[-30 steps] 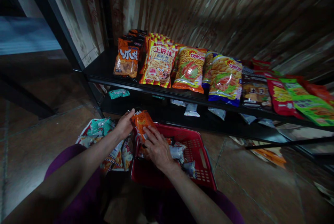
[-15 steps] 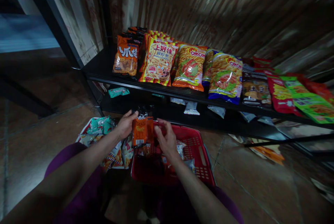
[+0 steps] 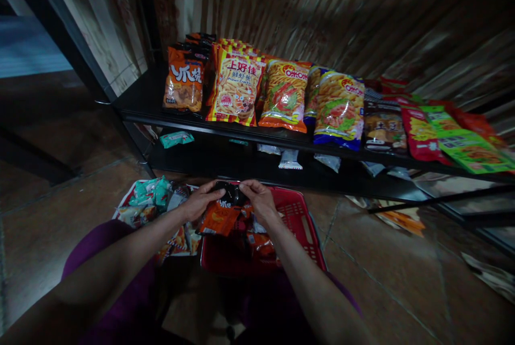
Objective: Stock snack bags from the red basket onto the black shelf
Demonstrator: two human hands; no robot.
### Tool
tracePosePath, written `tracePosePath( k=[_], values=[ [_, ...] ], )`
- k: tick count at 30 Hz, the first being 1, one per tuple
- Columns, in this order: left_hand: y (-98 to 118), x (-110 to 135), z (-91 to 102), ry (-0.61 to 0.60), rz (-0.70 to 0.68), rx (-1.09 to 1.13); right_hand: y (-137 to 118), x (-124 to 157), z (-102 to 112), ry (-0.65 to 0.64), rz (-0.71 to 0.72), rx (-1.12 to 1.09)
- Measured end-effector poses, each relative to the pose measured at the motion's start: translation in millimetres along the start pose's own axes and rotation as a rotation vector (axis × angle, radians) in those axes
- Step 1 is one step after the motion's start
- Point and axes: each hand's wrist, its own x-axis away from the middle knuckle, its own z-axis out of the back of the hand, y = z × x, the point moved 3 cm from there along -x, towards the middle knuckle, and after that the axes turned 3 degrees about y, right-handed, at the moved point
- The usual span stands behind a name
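Observation:
An orange-and-black snack bag (image 3: 219,219) hangs tilted over the left part of the red plastic basket (image 3: 298,227). My left hand (image 3: 201,201) pinches the black upper edge of this bag between thumb and fingers. On the other side, the thumb and fingers of my right hand (image 3: 260,201) are closed on black wrapper at the top, close to the left fingertips. Whether that wrapper belongs to the same bag or a second one behind it, I cannot tell. Further snack packets, partly hidden by my right hand and forearm, lie inside the basket.
A black shelf (image 3: 161,111) ahead bears orange bags (image 3: 184,79), prawn cracker bags (image 3: 236,87) and other snacks. Below, small packets (image 3: 290,159) lie on the lower shelf (image 3: 213,165). Left of the basket, another container holds teal packets (image 3: 151,193). Paper or packaging (image 3: 402,221) lies at right.
The orange bag has tipped from upright to slanted and sunk lower. My right hand has moved from apart and unclosed to pinching black wrapper beside my left hand. The view has shifted slightly.

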Motion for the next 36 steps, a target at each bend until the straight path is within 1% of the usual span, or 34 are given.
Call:
tracePosePath(
  k=[3, 7, 9, 11, 13, 16, 19, 21, 23, 25, 28, 30, 33, 36],
  values=[
    [1, -2, 0.5, 0.010, -0.074, -0.077, -3, 1, 0, 0.028, 0.089, 0.133],
    [1, -6, 3.7, 0.107, -0.165, -0.188, -15, 8, -3, 0.080, 0.299, 0.482],
    [-1, -7, 5.1, 0.143, -0.190, -0.198, -21, 12, -5, 0.093, 0.361, 0.614],
    [-3, -8, 6.1, 0.160, -0.198, -0.176, -25, 13, -6, 0.101, 0.389, 0.661],
    [-5, -9, 6.4, 0.162, -0.195, -0.150, -26, 11, -6, 0.116, 0.387, 0.614],
    [-4, -9, 6.4, 0.186, -0.182, -0.089, -22, 6, -3, 0.116, 0.308, 0.387],
    [2, -9, 7.6, 0.264, -0.177, 0.008, -13, 3, -2, 0.071, 0.130, 0.156],
    [6, -8, 8.9, 0.333, -0.152, 0.080, -8, 4, -2, 0.043, 0.006, 0.057],
    [9, -8, 10.0, 0.390, -0.113, 0.127, -5, 6, -3, 0.027, -0.067, -0.021],
    [10, -7, 9.8, 0.400, -0.092, 0.126, -4, 7, -2, 0.035, -0.097, -0.069],
    [10, -7, 8.6, 0.358, -0.085, 0.093, -4, 6, 0, 0.066, -0.124, -0.079],
    [8, -8, 10.6, 0.375, -0.072, 0.109, -5, 6, 0, 0.066, -0.133, -0.076],
    [8, -13, 18.9, 0.438, -0.075, 0.160, -6, 8, -2, -0.008, -0.154, -0.082],
    [10, -21, 31.4, 0.490, -0.111, 0.203, -2, 16, -8, -0.107, -0.230, -0.058]
  ],
)
